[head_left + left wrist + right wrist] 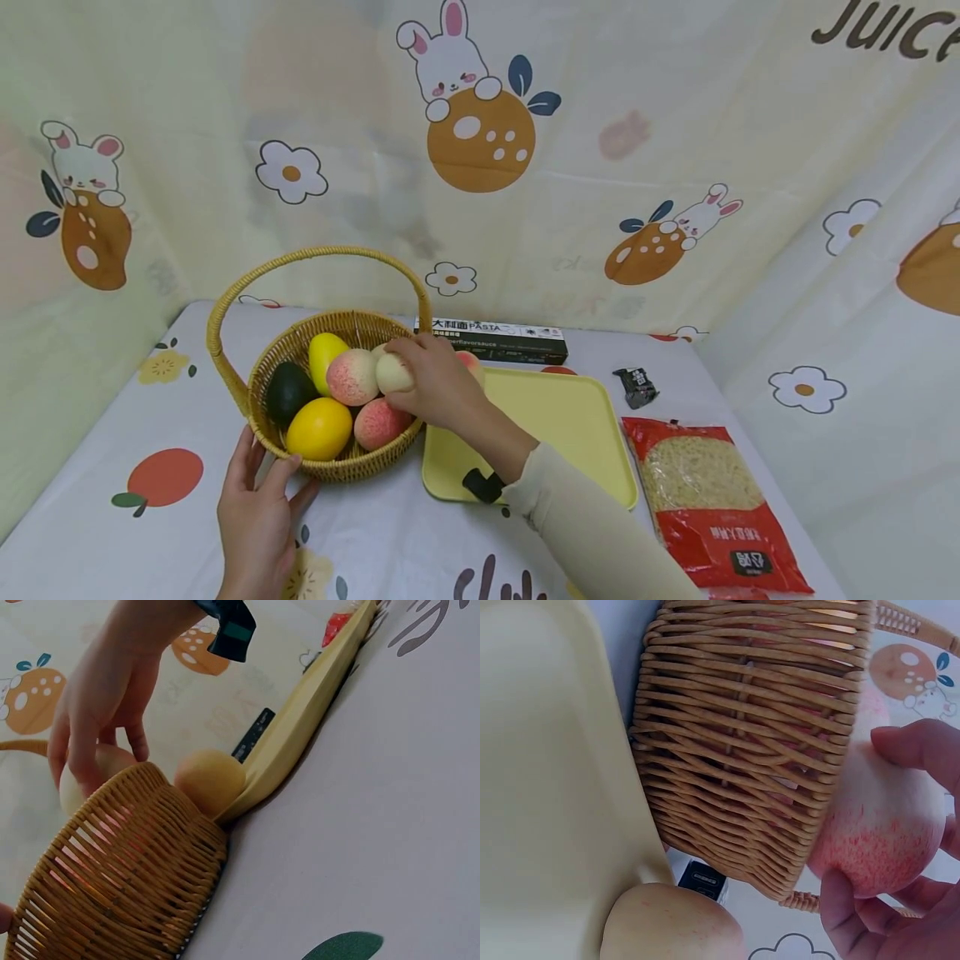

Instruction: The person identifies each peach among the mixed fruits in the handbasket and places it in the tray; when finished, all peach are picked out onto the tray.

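Note:
A wicker basket [352, 472] with a tall arched handle holds a yellow mango [319, 437], a dark avocado [289, 395], a yellow lemon [327, 360] and peaches, including a pinkish peach [381, 424]. My left hand [258, 508] holds the basket's near left side, thumb at the rim. Over the right rim, my right hand [438, 383] grips a pale peach [885, 825] with red speckles, thumb and fingers spread around it. Another peach [671, 926] lies at the back left corner of the yellow tray [555, 425], just outside the basket and partly hidden behind my right hand in the head view.
A black and white pasta box [510, 343] lies behind the tray. To the tray's right are a small black packet [636, 387] and a red bag of pasta [708, 500]. A printed curtain [337, 225] hangs behind the table.

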Action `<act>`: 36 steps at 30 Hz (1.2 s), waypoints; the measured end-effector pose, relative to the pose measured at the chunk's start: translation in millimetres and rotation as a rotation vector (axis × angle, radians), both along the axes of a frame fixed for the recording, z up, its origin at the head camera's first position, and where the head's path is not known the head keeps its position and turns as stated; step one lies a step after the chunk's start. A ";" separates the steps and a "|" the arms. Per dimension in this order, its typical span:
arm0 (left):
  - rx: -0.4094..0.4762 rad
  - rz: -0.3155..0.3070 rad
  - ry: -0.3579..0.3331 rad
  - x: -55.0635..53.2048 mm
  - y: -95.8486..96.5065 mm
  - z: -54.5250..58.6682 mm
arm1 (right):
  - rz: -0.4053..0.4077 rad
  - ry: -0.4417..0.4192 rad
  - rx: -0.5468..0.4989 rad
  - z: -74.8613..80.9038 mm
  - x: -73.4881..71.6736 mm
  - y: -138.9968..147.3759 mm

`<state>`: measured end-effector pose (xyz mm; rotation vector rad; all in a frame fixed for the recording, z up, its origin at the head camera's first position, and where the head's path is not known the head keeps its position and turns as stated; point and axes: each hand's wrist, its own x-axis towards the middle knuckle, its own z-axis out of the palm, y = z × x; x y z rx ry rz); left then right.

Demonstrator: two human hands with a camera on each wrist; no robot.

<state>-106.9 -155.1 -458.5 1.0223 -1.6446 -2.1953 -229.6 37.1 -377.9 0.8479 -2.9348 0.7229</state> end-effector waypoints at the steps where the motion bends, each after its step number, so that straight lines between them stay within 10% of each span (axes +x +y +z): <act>1: -0.001 -0.001 0.000 0.1 0.1 0.0 | 0.005 -0.008 -0.022 0.7 0.5 1.4; 19: -0.010 -0.002 -0.009 -0.5 0.6 -0.9 | 0.158 -0.186 -0.420 13.6 8.9 40.4; 36: -0.016 0.000 -0.016 0.2 0.7 -1.0 | 0.004 -0.259 -0.495 7.1 4.8 102.6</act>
